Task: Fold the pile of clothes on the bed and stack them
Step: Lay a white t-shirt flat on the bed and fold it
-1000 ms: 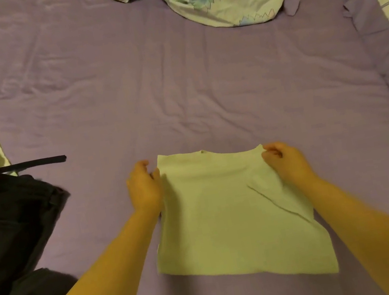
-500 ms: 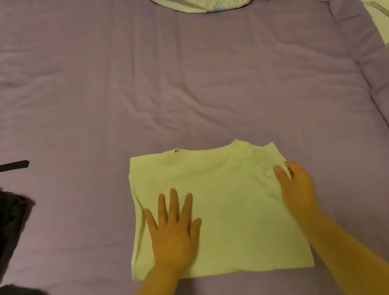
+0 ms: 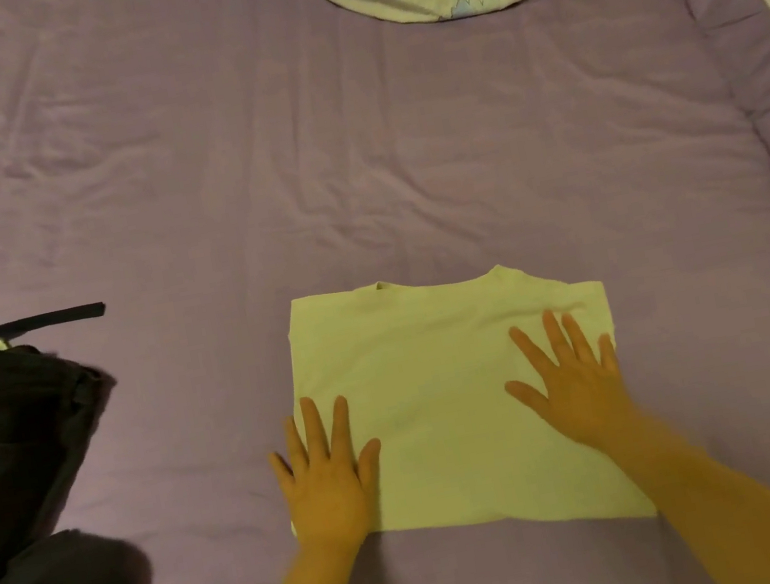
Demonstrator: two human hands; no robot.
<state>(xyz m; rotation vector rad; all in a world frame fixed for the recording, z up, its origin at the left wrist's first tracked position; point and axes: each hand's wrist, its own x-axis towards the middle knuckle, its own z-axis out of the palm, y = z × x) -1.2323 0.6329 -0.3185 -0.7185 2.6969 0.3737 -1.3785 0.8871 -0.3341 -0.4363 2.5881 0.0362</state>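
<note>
Pale yellow shirt (image 3: 449, 404) lies folded square on the bed (image 3: 351, 169); left hand (image 3: 326, 482) and right hand (image 3: 572, 387) press it flat, fingers straight. Dark clothes (image 3: 16, 485) at left look unfolded, nothing stacked.

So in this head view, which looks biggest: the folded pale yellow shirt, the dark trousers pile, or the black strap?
1. Pale yellow shirt and dark trousers pile: similar, trousers cut off by the frame.
2. Black strap.

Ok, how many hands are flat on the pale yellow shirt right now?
2. The left hand presses the pale yellow shirt at its near left edge; the right hand lies flat on its right side.
</note>
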